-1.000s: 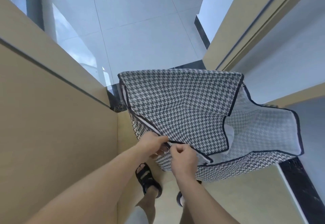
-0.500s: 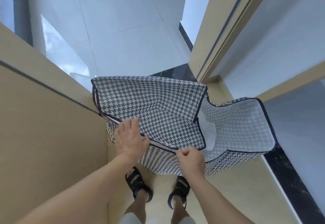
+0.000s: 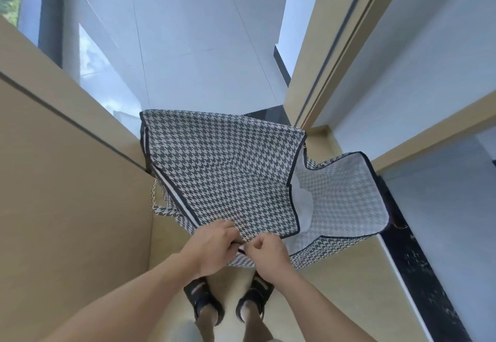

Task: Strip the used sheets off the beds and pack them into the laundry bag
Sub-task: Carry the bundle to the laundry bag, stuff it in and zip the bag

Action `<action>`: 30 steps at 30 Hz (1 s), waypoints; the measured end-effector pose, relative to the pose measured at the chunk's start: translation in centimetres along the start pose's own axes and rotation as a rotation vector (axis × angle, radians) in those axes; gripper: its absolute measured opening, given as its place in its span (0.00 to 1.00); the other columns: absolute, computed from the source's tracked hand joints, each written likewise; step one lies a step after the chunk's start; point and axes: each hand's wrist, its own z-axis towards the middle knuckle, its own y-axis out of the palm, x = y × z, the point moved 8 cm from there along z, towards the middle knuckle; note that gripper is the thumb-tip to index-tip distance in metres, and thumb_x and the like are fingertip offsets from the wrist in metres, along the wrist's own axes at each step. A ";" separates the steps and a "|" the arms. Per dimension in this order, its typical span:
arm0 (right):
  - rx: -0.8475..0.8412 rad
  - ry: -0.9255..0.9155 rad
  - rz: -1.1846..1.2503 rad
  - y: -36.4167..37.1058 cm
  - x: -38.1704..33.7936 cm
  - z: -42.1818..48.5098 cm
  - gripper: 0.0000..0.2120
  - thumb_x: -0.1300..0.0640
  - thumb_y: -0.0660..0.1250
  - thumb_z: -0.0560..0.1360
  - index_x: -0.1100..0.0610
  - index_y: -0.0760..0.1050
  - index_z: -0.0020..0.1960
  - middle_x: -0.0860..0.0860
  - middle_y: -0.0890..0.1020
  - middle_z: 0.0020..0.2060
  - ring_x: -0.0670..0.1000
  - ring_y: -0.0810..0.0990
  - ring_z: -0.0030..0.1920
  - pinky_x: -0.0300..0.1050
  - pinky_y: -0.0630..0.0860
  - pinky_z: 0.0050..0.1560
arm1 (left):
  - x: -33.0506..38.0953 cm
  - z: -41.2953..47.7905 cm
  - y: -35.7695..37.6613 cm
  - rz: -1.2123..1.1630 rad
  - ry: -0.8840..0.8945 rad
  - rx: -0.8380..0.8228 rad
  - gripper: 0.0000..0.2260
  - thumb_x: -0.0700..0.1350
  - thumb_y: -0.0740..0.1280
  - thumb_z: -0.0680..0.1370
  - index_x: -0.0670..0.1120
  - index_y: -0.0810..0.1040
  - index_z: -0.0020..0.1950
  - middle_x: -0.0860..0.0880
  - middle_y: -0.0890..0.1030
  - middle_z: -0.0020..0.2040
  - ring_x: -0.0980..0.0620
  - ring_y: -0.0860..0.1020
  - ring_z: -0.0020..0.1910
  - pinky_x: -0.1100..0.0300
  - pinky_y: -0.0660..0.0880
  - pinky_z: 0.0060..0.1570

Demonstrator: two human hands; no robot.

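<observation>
A black-and-white houndstooth laundry bag (image 3: 222, 170) with dark piping stands on the floor in front of me. Its lid flap lies over most of the top, and the right end is open, showing the pale lining and something white (image 3: 302, 202) inside. My left hand (image 3: 212, 245) grips the bag's near edge, fingers curled on the fabric. My right hand (image 3: 268, 254) pinches the same near edge just beside it, at the zipper line. One carry handle (image 3: 161, 207) hangs at the bag's left side. No bed is in view.
A tan wooden panel (image 3: 67, 194) rises close on my left. A tan door frame (image 3: 330, 46) and a white wall stand on the right, with a black marble threshold strip (image 3: 418, 274) along the floor. My sandalled feet (image 3: 228, 304) stand just behind the bag.
My left hand has moved right from flat on the lid to the near edge beside my right hand. Both hands now sit together at the zipper line.
</observation>
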 end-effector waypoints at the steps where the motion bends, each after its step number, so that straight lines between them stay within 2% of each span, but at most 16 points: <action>1: -0.011 -0.008 -0.029 -0.1 0.1 -0.2 0.11 0.51 0.68 0.77 0.51 0.73 0.37 0.45 0.78 0.36 0.47 0.77 0.39 0.44 0.74 0.41 | 0.2 -0.8 0.1 -0.006 0.007 0.027 0.10 0.47 0.60 0.75 0.50 0.81 0.45 0.55 0.79 0.41 0.54 0.76 0.42 0.61 0.74 0.39; 3: -0.024 -0.012 -0.078 -0.4 0.6 -0.5 0.09 0.51 0.68 0.77 0.50 0.73 0.39 0.45 0.79 0.38 0.48 0.78 0.42 0.44 0.74 0.42 | 0.3 -2.4 0.2 -0.032 0.004 0.061 0.10 0.48 0.59 0.75 0.50 0.80 0.42 0.56 0.77 0.38 0.56 0.75 0.38 0.67 0.69 0.35; 5: -0.038 -0.003 -0.158 -0.6 1.3 -0.8 0.08 0.51 0.66 0.78 0.49 0.73 0.41 0.45 0.79 0.40 0.48 0.78 0.42 0.43 0.74 0.41 | -0.2 -4.0 0.6 -0.101 -0.019 0.047 0.09 0.47 0.59 0.75 0.49 0.78 0.42 0.56 0.77 0.40 0.58 0.74 0.38 0.69 0.67 0.36; 9: 0.034 -0.003 -0.292 -1.2 2.2 -1.2 0.08 0.50 0.63 0.80 0.51 0.73 0.43 0.47 0.80 0.41 0.49 0.78 0.42 0.45 0.74 0.41 | -1.5 -6.9 0.6 -0.128 -0.021 0.065 0.01 0.44 0.63 0.72 0.51 0.72 0.41 0.55 0.74 0.39 0.60 0.67 0.38 0.63 0.71 0.33; 11: 0.078 -0.033 -0.299 -0.6 1.6 -1.9 0.09 0.51 0.62 0.81 0.50 0.72 0.42 0.48 0.80 0.41 0.50 0.78 0.43 0.45 0.73 0.42 | -1.1 -8.1 1.3 -0.083 -0.021 -0.014 0.03 0.45 0.63 0.70 0.51 0.71 0.43 0.52 0.75 0.40 0.57 0.65 0.39 0.60 0.70 0.36; 12: 0.086 -0.052 -0.297 0.2 1.2 -2.4 0.09 0.51 0.62 0.81 0.48 0.71 0.41 0.47 0.80 0.42 0.50 0.78 0.46 0.46 0.74 0.44 | -0.7 -8.4 1.9 -0.039 -0.047 -0.067 0.06 0.47 0.64 0.71 0.50 0.73 0.47 0.50 0.77 0.43 0.55 0.66 0.41 0.60 0.69 0.39; 14: 0.107 -0.103 -0.300 2.0 0.6 -3.6 0.09 0.49 0.62 0.81 0.46 0.70 0.41 0.46 0.80 0.42 0.52 0.77 0.52 0.46 0.75 0.47 | -0.7 -8.5 3.4 0.041 -0.186 -0.215 0.17 0.55 0.65 0.74 0.48 0.73 0.59 0.49 0.77 0.53 0.51 0.70 0.49 0.57 0.70 0.48; 16: 0.141 -0.168 -0.313 3.1 0.5 -4.6 0.07 0.47 0.63 0.81 0.47 0.73 0.44 0.45 0.80 0.42 0.52 0.77 0.52 0.46 0.76 0.48 | -0.2 -7.9 4.0 0.077 -0.247 -0.216 0.21 0.60 0.64 0.75 0.49 0.71 0.63 0.51 0.75 0.57 0.50 0.73 0.55 0.54 0.72 0.53; 19: 0.164 -0.230 -0.339 3.5 1.2 -5.3 0.08 0.47 0.63 0.81 0.50 0.77 0.51 0.43 0.75 0.37 0.50 0.74 0.48 0.45 0.72 0.51 | 0.6 -6.9 3.7 0.164 -0.213 -0.112 0.13 0.52 0.59 0.81 0.47 0.75 0.59 0.49 0.78 0.55 0.46 0.76 0.56 0.52 0.73 0.50; 22: 0.185 -0.249 -0.409 2.9 2.1 -5.2 0.07 0.47 0.62 0.81 0.49 0.75 0.48 0.41 0.70 0.33 0.52 0.72 0.51 0.46 0.67 0.47 | 1.4 -6.9 3.5 0.160 -0.156 -0.110 0.11 0.47 0.57 0.80 0.47 0.77 0.56 0.49 0.80 0.52 0.45 0.79 0.51 0.55 0.72 0.43; 25: 0.253 -0.171 -0.399 -0.3 3.7 -4.1 0.08 0.48 0.61 0.81 0.49 0.70 0.45 0.43 0.74 0.34 0.54 0.72 0.52 0.47 0.65 0.44 | 0.8 -7.8 3.1 0.160 -0.159 -0.157 0.08 0.46 0.57 0.79 0.46 0.74 0.50 0.49 0.79 0.46 0.47 0.76 0.43 0.54 0.74 0.40; 27: 0.282 -0.149 -0.434 -2.4 4.1 -3.5 0.09 0.49 0.60 0.82 0.50 0.70 0.44 0.48 0.78 0.38 0.55 0.74 0.52 0.47 0.65 0.45 | -0.5 -8.5 2.9 0.173 -0.232 -0.221 0.04 0.46 0.59 0.78 0.48 0.72 0.46 0.49 0.78 0.43 0.49 0.72 0.39 0.57 0.68 0.34; 30: 0.322 -0.178 -0.448 -3.8 3.8 -3.3 0.11 0.49 0.61 0.82 0.48 0.68 0.41 0.45 0.75 0.33 0.53 0.74 0.47 0.49 0.69 0.54 | -0.3 -8.1 2.6 0.188 -0.295 -0.282 0.04 0.48 0.61 0.76 0.48 0.72 0.45 0.51 0.75 0.37 0.50 0.72 0.37 0.59 0.65 0.30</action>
